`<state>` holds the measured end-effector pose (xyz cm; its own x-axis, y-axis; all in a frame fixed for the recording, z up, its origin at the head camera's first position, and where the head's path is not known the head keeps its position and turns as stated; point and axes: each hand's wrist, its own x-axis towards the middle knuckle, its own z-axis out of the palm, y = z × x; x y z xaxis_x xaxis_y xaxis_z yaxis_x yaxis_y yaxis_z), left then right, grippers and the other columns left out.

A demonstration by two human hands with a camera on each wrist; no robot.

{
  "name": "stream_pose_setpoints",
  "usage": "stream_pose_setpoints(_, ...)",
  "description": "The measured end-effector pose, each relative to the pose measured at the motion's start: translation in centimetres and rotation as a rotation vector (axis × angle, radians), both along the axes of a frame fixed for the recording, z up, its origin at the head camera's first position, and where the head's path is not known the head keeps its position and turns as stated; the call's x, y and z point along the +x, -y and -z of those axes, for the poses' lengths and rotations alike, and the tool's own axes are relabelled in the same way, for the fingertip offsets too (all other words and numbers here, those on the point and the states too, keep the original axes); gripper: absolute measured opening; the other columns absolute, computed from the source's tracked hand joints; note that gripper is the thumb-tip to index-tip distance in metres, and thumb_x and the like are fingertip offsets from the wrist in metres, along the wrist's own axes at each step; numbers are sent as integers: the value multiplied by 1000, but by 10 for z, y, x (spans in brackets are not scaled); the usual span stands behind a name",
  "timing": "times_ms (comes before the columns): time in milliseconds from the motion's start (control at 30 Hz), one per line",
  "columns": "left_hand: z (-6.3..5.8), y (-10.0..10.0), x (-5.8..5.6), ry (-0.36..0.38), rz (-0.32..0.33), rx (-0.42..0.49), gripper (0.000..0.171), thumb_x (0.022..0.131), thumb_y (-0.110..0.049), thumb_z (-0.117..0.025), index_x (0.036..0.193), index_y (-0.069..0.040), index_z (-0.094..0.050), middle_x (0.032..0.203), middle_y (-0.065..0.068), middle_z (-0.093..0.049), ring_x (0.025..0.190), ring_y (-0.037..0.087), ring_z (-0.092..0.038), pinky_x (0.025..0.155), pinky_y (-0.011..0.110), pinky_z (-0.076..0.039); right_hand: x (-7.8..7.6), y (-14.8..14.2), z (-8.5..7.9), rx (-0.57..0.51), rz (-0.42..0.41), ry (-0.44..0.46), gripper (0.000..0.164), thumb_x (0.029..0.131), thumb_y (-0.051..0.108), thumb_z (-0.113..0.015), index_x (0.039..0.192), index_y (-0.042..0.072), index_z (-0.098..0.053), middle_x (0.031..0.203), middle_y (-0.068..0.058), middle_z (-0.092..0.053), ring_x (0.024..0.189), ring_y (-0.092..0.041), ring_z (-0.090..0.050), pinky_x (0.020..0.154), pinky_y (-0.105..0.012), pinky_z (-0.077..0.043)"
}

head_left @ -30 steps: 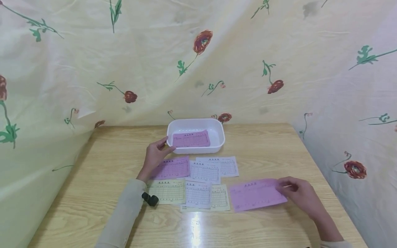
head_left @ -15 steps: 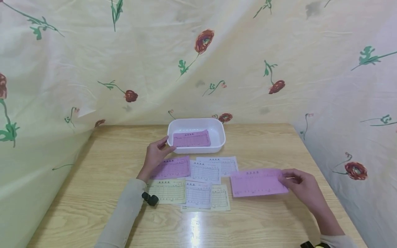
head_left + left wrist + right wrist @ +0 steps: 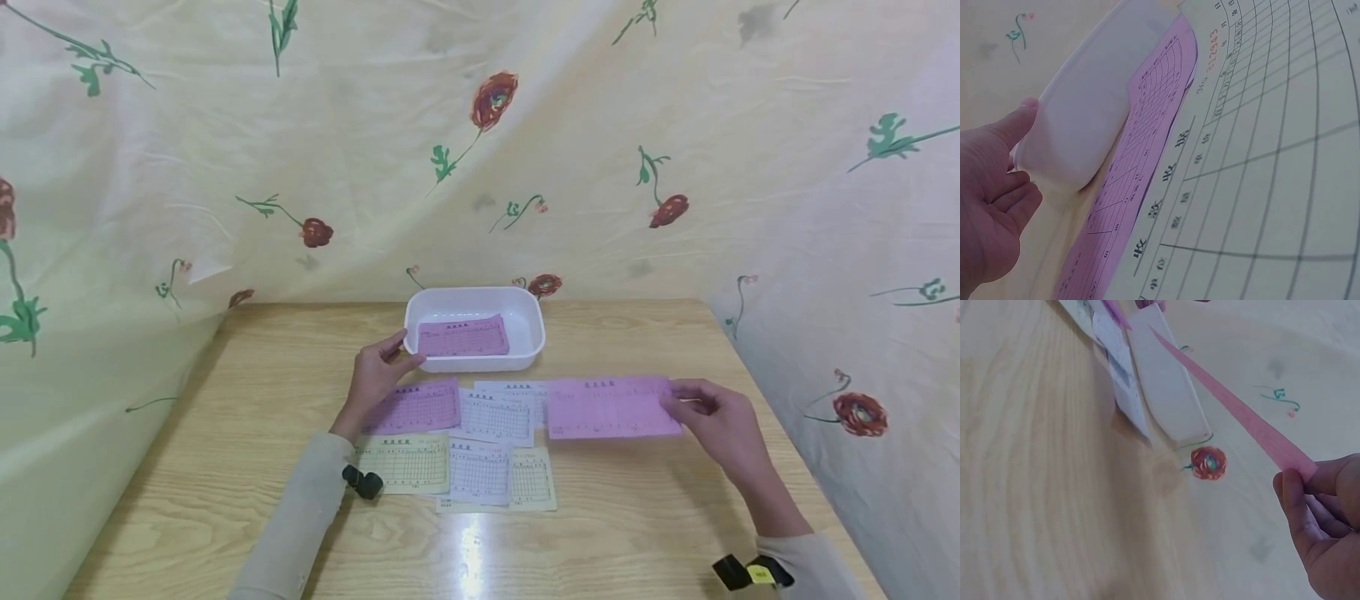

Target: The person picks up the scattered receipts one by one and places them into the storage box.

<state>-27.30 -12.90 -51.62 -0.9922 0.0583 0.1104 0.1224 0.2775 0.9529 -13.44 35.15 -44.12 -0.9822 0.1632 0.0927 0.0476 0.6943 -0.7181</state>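
My right hand pinches the right end of a pink receipt slip between thumb and fingers. The slip is raised above the table and seen nearly edge-on in the right wrist view, where the hand is at the right. With thumb and fingers, my left hand holds the front left corner of a white plastic tray. That same hand is at the left of the left wrist view, against the tray wall. Inside the tray lie pink receipt slips.
In front of the tray, a pink slip, white slips and yellowish slips overlap on the wooden table. A flowered cloth hangs behind and at both sides.
My right hand has lifted the pink slip and carried it away from me and slightly left, over the edge of the rear white slip. My left hand stays at the tray corner.
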Motion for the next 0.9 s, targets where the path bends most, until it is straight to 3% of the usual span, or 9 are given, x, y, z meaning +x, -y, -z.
stream_pose_setpoints(467, -1, 0, 2, 11, 8, 22, 75, 85, -31, -85, 146, -3, -52, 149, 18, -54, 133, 30, -58, 100, 23, -55, -34, 24, -17, -88, 8, -71, 41, 98, 32, -71, 126, 2, -69, 117, -18, -70, 81, -2, -64, 64, -14, -56)
stream_pose_setpoints(900, 0, 1, 0, 11, -1, -14, 78, 83, -37, -86, 147, -5, -52, 150, 15, -53, 136, 29, -55, 107, 31, -53, -78, 55, -31, -206, -19, -110, 38, 98, 25, -72, 126, 0, -68, 120, -19, -69, 86, -1, -65, 69, -11, -57)
